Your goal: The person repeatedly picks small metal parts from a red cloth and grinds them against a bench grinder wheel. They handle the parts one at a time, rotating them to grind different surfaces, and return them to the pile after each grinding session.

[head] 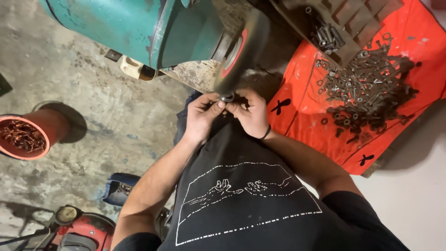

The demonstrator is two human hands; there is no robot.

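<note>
- The left hand [203, 116] and right hand [251, 113] meet just under the spinning wire wheel [241, 51].
- Fingers of both hands pinch a small metal ring [227, 98], which touches the wheel's bottom edge.
- I cannot tell which way the ring points.
- At 2 o'clock, bolts and washers [367, 88] lie on an orange sheet [302, 111] with black cross marks.
- At 9 o'clock stands a red bucket [25, 137].

No packages, labels, signs or screens in view — only bare, unmarked workshop surfaces.
</note>
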